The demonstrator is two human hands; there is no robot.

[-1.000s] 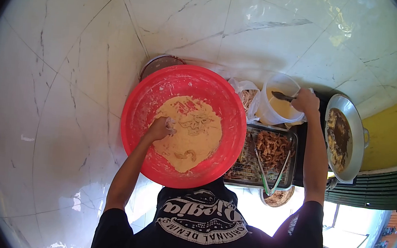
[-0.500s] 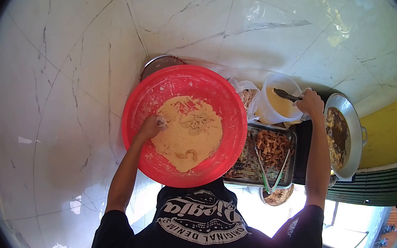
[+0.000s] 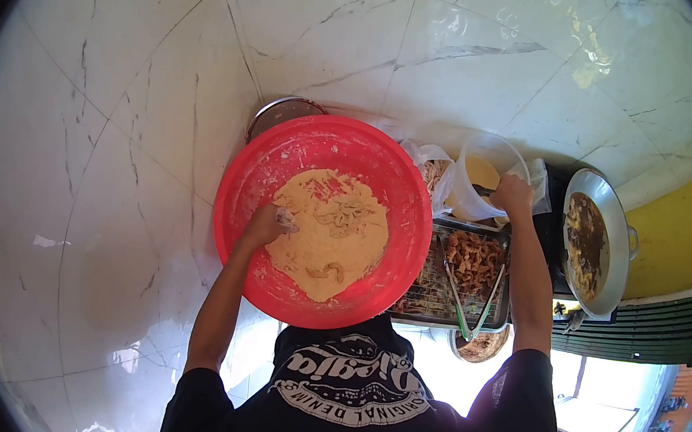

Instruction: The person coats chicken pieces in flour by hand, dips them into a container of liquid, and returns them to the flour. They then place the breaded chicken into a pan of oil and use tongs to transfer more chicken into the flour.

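Note:
In the large red bowl (image 3: 236, 179), my left hand (image 3: 267, 225) is at the left edge of the pale flour (image 3: 300, 249), its whitened fingers curled together. Whether anything is between them is too small to tell. Several floured pieces (image 3: 342, 216) lie in the flour. My right hand (image 3: 513, 194) is closed at the right side of the clear plastic tub (image 3: 470, 202), which holds a yellowish liquid (image 3: 482, 173). What its fingers hold is hidden.
Green-tipped tongs (image 3: 470, 318) rest on a rack tray (image 3: 416, 308) beside brown fried pieces (image 3: 474, 262). Plastic bags (image 3: 435, 171) flank the tub. At the right stands a metal pan (image 3: 612, 278) of dark oil; a bowl (image 3: 482, 347) sits below the tray.
My right hand has moved left and down to the tub; the dark utensil it held is no longer visible. My left hand has shifted slightly right within the bowl.

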